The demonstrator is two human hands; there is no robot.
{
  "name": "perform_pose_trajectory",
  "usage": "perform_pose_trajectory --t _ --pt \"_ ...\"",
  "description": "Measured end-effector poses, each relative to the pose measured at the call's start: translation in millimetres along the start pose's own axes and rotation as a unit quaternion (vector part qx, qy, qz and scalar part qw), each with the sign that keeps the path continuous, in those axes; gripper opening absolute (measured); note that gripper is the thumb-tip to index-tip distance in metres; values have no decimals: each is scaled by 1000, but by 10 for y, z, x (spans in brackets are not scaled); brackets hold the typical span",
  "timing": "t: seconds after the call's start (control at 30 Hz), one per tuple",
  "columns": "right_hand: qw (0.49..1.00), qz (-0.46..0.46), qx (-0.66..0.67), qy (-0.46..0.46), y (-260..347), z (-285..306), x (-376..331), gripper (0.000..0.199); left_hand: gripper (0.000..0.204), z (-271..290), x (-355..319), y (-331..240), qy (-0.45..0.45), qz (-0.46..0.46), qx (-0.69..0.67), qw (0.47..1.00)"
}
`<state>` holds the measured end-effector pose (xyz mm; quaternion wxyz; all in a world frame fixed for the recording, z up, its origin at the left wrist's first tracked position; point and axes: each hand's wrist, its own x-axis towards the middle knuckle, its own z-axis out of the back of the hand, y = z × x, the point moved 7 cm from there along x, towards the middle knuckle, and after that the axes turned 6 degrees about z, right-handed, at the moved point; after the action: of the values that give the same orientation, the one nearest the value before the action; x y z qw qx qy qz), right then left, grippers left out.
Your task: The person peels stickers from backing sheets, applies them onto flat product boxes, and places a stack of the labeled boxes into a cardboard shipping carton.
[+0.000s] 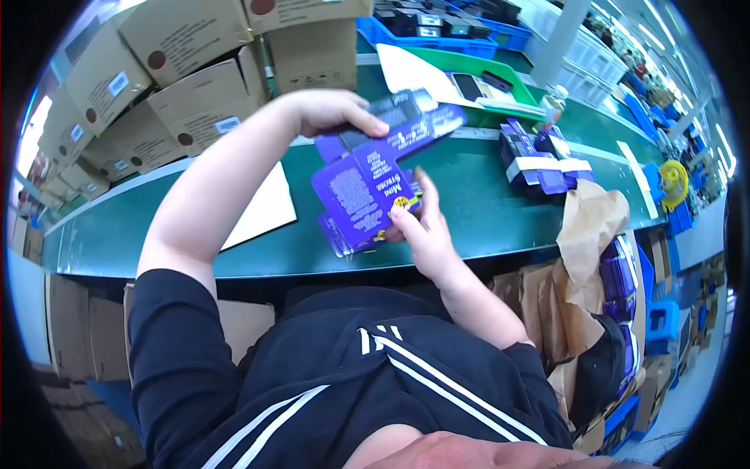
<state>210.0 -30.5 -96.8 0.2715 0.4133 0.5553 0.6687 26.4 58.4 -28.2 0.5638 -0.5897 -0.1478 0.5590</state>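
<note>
A purple printed cardboard box [355, 191], partly unfolded with flaps sticking out, is held up over the green table between both my hands. My left hand [332, 116] grips its far part, thumb on top beside a darker panel. On the near right edge, my right hand [422, 227] pinches the box, with the thumb on its printed face and the fingers around the side. Under my left forearm, a white sheet [266, 207] lies on the table.
Stacked brown cartons [195, 94] stand at the left and back. To the right lies a bundle of purple boxes [539, 160] under a white band, near a small bottle [553, 105]. Behind is a green tray [508, 74]. Brown paper [590, 227] covers an open carton at the right.
</note>
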Motion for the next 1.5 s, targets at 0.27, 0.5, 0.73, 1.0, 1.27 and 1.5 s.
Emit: perform_pose_trajectory --t 0.27,0.5,0.73,1.0,1.27,1.5 --pt "976 -203 -82 17 -622 -245 -72 79 65 -151 590 1101 31 91 -16 995" --pt "959 -262 -108 16 -651 -178 -58 74 79 -146 696 1113 -4 29 56 998" --pt "990 -53 -95 -92 -359 355 -171 57 78 749 -1058 1161 -314 -62 245 915" --pt "909 281 -301 69 467 -378 -73 53 63 125 -1938 2570 -367 61 431 822" --pt "841 412 -310 163 948 -1647 284 54 24 613 -2855 2407 -396 -19 -29 918" --pt "671 546 -482 139 1395 -2306 401 35 18 458 -2870 2144 -304 -4 -118 945"
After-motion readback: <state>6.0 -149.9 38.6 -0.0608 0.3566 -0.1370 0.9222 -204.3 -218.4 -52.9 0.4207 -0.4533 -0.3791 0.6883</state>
